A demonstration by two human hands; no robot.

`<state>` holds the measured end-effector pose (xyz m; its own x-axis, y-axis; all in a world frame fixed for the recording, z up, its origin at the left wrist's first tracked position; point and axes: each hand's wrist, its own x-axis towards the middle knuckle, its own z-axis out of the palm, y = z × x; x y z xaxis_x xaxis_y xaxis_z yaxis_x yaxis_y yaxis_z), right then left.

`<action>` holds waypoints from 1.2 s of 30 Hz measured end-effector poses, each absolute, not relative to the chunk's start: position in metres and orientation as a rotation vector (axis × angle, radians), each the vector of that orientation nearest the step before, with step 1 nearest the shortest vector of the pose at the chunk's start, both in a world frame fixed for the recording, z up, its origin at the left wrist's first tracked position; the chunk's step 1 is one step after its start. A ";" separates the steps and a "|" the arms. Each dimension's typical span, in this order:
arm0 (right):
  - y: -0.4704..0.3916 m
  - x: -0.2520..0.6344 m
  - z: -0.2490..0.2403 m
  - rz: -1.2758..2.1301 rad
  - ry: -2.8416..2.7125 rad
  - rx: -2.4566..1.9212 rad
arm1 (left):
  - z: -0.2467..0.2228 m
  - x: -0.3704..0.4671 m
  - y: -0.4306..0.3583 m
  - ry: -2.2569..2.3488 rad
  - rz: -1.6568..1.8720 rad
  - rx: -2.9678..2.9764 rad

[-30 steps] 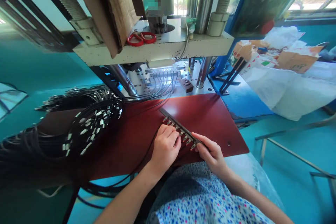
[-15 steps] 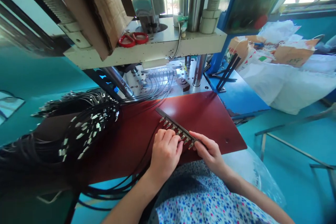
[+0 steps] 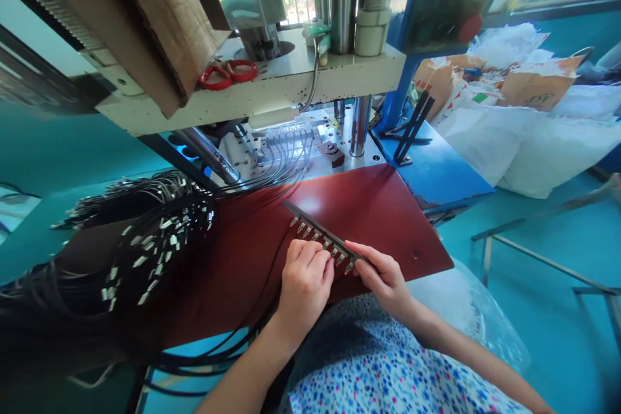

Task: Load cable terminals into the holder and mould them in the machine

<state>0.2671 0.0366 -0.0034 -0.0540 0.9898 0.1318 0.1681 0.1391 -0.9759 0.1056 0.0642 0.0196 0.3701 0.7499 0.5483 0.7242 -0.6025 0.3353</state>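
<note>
A dark metal strip (image 3: 317,228) with a row of small metal connectors along its lower edge lies slantwise over the red-brown board (image 3: 388,220). My right hand (image 3: 385,275) pinches the strip's near right end between thumb and fingers. Just left of it, my left hand (image 3: 306,278) is closed with its fingertips at the connectors; what it grips is hidden behind the fingers. A thin black cable (image 3: 272,265) runs from the left end of the connector row down toward my left forearm.
Behind the board stands a press with a pale crossbeam (image 3: 291,94), red-handled scissors (image 3: 228,74) and cardboard on top. Thin cables lead into its metal bed (image 3: 320,158). Coiled black cables (image 3: 165,239) lie left. A blue side table (image 3: 446,168) and white sacks (image 3: 548,142) are right.
The view has shifted slightly, so the press and boards sit a little further left in the picture. Both hands keep nearly the same position at the strip.
</note>
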 end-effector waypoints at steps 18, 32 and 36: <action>0.037 0.263 -0.008 1.125 -1.275 -1.222 | 0.026 0.098 0.052 1.332 0.901 2.635; 0.065 0.287 0.018 1.005 -1.949 -1.452 | 0.068 0.036 0.126 1.661 0.757 2.732; 0.080 0.290 0.041 0.557 -2.633 -1.638 | 0.065 0.015 0.186 2.047 0.498 2.653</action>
<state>0.2904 0.0802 0.0410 -0.4591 0.8675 -0.1914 0.8708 0.3968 -0.2904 0.0151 0.1860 0.0645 0.2385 0.8962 0.3742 0.9679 -0.2509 -0.0160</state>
